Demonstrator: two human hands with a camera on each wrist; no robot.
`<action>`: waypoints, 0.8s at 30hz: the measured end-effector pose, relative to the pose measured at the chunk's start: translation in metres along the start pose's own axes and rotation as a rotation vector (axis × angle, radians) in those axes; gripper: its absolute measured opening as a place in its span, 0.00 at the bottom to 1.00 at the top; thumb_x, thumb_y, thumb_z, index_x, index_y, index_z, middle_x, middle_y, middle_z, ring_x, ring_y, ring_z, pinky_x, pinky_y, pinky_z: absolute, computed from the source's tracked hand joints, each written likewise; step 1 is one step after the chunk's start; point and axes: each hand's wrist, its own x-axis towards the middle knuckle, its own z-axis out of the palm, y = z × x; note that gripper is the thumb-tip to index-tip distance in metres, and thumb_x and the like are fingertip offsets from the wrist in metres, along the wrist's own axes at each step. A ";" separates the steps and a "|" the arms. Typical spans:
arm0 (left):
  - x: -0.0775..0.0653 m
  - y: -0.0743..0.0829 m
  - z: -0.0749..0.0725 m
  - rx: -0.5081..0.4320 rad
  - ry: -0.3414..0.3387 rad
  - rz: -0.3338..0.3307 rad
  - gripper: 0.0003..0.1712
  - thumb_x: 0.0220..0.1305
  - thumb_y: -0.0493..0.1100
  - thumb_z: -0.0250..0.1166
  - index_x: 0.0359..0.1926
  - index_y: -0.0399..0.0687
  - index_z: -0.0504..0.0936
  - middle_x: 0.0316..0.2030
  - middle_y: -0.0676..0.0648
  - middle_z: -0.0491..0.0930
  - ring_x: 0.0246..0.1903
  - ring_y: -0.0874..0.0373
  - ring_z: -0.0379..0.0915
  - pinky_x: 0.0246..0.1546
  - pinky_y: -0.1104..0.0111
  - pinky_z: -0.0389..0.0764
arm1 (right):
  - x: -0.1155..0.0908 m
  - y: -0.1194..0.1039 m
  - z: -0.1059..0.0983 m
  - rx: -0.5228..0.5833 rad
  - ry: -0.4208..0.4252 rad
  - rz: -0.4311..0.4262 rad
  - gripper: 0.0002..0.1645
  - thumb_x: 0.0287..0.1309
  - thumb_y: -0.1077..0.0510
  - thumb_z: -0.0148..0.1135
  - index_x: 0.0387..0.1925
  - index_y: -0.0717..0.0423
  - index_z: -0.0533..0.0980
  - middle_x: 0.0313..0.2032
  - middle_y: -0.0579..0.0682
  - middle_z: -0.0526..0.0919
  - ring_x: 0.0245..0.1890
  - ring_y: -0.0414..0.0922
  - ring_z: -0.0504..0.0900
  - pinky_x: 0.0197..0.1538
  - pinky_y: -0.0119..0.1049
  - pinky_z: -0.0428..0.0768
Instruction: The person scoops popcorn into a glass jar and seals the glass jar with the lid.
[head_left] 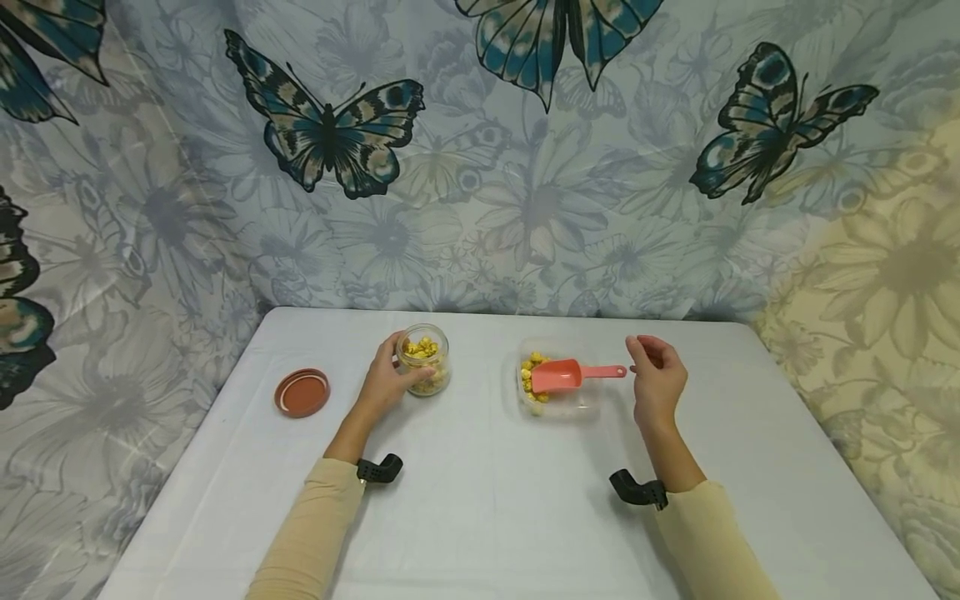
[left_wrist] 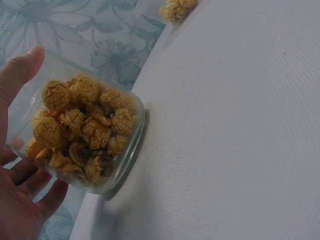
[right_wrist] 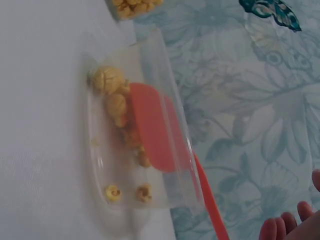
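My left hand grips a glass jar that stands on the table, thumb on the near side and fingers behind. Yellow popcorn fills much of the jar, as the left wrist view shows. To the right sits a clear plastic container with popcorn gathered at its left side. A red scoop lies in it, its handle over the right rim. Just right of the handle's end, my right hand is raised with loosely bent fingers and nothing in them.
A brown-red round lid lies on the white table, left of the jar. Behind the table hangs a cloth backdrop printed with flowers and butterflies. Each wrist wears a black camera band.
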 end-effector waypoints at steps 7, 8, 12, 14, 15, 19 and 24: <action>-0.001 0.000 0.001 -0.012 0.003 -0.003 0.55 0.53 0.54 0.75 0.74 0.44 0.53 0.70 0.40 0.59 0.70 0.47 0.56 0.70 0.51 0.63 | -0.005 0.000 0.018 -0.030 -0.227 0.007 0.23 0.60 0.54 0.66 0.50 0.67 0.78 0.32 0.38 0.80 0.33 0.37 0.76 0.33 0.23 0.81; -0.001 0.000 0.001 -0.010 0.001 -0.002 0.56 0.53 0.54 0.75 0.74 0.44 0.53 0.70 0.40 0.59 0.70 0.47 0.56 0.70 0.50 0.63 | -0.006 0.000 0.020 -0.042 -0.262 0.007 0.24 0.61 0.53 0.66 0.52 0.68 0.77 0.33 0.37 0.80 0.34 0.37 0.77 0.34 0.23 0.82; -0.001 0.000 0.001 -0.008 0.002 -0.007 0.56 0.53 0.55 0.74 0.74 0.44 0.53 0.70 0.40 0.58 0.70 0.47 0.56 0.70 0.50 0.63 | -0.009 0.001 0.031 -0.081 -0.374 0.022 0.26 0.62 0.51 0.64 0.54 0.65 0.76 0.33 0.37 0.80 0.33 0.36 0.78 0.37 0.26 0.83; -0.001 0.000 0.000 -0.005 -0.001 -0.008 0.57 0.53 0.55 0.74 0.74 0.44 0.52 0.71 0.40 0.58 0.71 0.47 0.55 0.70 0.51 0.63 | -0.010 0.002 0.037 -0.088 -0.420 0.036 0.26 0.63 0.50 0.64 0.55 0.64 0.76 0.34 0.36 0.80 0.34 0.36 0.78 0.41 0.28 0.83; -0.001 0.000 0.000 -0.005 0.000 -0.011 0.57 0.53 0.55 0.74 0.74 0.44 0.52 0.71 0.40 0.58 0.71 0.47 0.56 0.70 0.51 0.63 | -0.012 0.003 0.040 -0.081 -0.440 0.044 0.26 0.63 0.50 0.64 0.55 0.64 0.76 0.34 0.36 0.80 0.35 0.36 0.78 0.42 0.29 0.83; -0.002 0.001 0.000 -0.010 -0.002 -0.006 0.56 0.53 0.54 0.75 0.74 0.44 0.53 0.70 0.40 0.59 0.70 0.47 0.56 0.69 0.51 0.64 | -0.016 0.004 0.052 -0.054 -0.512 0.050 0.25 0.63 0.53 0.64 0.56 0.65 0.75 0.33 0.37 0.80 0.36 0.36 0.78 0.46 0.32 0.83; -0.002 0.001 -0.002 -0.007 -0.009 0.007 0.56 0.53 0.53 0.75 0.74 0.43 0.53 0.70 0.40 0.59 0.71 0.47 0.56 0.69 0.51 0.64 | -0.019 0.003 0.065 -0.042 -0.601 0.026 0.25 0.62 0.54 0.64 0.57 0.65 0.75 0.36 0.37 0.80 0.39 0.35 0.78 0.47 0.34 0.83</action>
